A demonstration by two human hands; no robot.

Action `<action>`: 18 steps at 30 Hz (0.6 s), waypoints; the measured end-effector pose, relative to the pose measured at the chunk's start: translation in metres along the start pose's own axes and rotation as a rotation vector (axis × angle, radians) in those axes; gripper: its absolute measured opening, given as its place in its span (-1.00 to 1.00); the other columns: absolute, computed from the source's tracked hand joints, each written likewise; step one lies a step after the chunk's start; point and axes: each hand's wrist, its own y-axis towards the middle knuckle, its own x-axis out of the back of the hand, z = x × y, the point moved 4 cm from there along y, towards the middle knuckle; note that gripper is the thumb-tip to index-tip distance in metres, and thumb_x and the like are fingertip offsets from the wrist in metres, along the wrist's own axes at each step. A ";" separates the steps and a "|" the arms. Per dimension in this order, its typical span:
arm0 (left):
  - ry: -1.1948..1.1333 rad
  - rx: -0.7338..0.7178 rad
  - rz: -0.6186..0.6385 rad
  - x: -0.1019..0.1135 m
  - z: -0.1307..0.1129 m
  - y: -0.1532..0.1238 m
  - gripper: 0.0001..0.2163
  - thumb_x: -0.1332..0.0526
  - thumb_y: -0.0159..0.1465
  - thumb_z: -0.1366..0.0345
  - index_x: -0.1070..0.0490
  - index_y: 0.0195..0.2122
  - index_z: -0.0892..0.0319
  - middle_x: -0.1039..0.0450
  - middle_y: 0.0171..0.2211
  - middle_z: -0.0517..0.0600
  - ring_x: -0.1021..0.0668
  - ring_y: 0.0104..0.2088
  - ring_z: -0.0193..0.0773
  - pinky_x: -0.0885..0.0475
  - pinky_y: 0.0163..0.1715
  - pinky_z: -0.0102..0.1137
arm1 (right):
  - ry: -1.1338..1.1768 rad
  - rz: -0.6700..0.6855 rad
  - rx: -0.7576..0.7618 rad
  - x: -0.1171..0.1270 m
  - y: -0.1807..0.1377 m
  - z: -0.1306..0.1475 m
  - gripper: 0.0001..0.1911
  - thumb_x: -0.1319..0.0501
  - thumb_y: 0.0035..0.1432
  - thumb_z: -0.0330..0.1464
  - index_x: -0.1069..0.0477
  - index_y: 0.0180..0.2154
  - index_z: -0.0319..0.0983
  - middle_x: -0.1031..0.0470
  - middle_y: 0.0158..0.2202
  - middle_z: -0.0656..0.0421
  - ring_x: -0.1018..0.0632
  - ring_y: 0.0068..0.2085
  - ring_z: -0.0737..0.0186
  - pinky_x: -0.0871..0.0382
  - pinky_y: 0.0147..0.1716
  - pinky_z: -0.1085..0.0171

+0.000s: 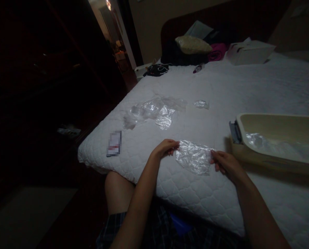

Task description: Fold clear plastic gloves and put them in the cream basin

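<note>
A clear, crinkled plastic bag (194, 157) is stretched between my two hands, just over the near edge of the bed. My left hand (167, 147) pinches its upper left corner. At the upper right corner, my right hand (225, 164) grips it between thumb and fingers. Beyond them, more crumpled clear plastic bags (154, 109) lie spread on the white quilted bed cover (141, 152). One small clear bag (201, 104) rests apart, farther right.
To the right stands a cream plastic bin (268, 160) with a grey latch and clear plastic inside. A phone-like flat object (114, 143) lies at left. At the back are a white box (250, 52), a pillow (193, 45) and a black bag (157, 70).
</note>
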 end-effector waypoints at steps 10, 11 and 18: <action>-0.004 -0.062 -0.125 -0.002 0.005 -0.006 -0.79 -0.26 0.06 0.21 -0.33 -0.38 0.24 -0.43 -0.49 -0.07 -0.35 -0.71 -0.54 -0.12 -0.77 -0.60 | 0.086 -0.067 0.064 -0.002 0.003 0.006 -0.50 -0.20 -0.11 0.07 -0.37 -0.43 -0.27 -0.37 -0.69 0.22 -0.19 -0.78 0.48 0.05 -0.82 0.43; -0.023 -0.065 -0.133 -0.001 0.005 -0.007 -0.78 -0.27 0.05 0.21 -0.32 -0.39 0.24 -0.43 -0.50 -0.08 -0.35 -0.72 -0.54 -0.12 -0.77 -0.60 | 0.089 -0.061 0.061 -0.003 0.003 0.006 -0.49 -0.20 -0.11 0.07 -0.38 -0.42 -0.27 -0.39 -0.67 0.21 -0.19 -0.77 0.48 0.04 -0.82 0.43; -0.168 -0.087 -0.036 0.000 0.005 -0.013 -0.77 -0.24 0.06 0.17 -0.33 -0.37 0.24 -0.46 -0.47 -0.05 -0.40 -0.69 -0.50 -0.18 -0.76 -0.59 | 0.095 -0.067 0.008 -0.003 -0.001 0.008 -0.51 -0.30 -0.20 -0.02 -0.40 -0.34 -0.27 -0.37 -0.68 0.24 -0.20 -0.76 0.48 0.07 -0.82 0.43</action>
